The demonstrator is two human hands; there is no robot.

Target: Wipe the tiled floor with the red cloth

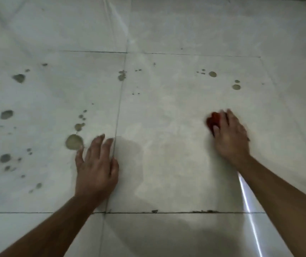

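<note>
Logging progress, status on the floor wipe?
Left hand flat on floor tile. Right hand grips red cloth. Dirty spots remain left.

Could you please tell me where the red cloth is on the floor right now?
In the head view, the red cloth lies right of centre on the tiled floor, under the fingers of the right hand, well right of the left hand.
</note>
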